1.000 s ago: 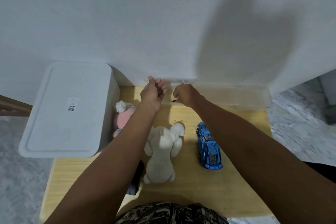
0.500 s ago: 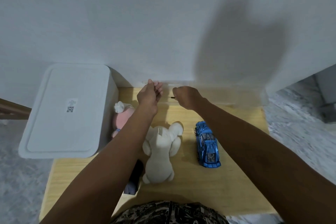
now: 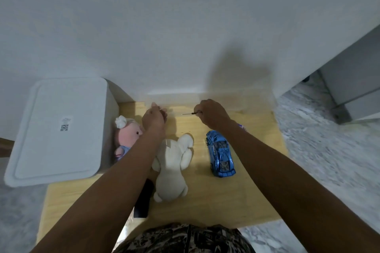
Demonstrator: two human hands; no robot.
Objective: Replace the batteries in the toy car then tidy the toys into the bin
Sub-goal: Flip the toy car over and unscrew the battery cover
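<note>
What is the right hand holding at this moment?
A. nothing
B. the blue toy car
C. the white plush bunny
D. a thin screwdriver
D: the right hand pinches a thin screwdriver whose shaft points left above the table, while the blue toy car and the white plush bunny lie untouched on the wood.

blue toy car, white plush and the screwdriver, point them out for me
blue toy car [image 3: 220, 153], head view, on its roof.
white plush [image 3: 171, 172], head view, on its body.
screwdriver [image 3: 188, 113], head view, on the thin shaft sticking out of the right hand [image 3: 212, 114].
</note>
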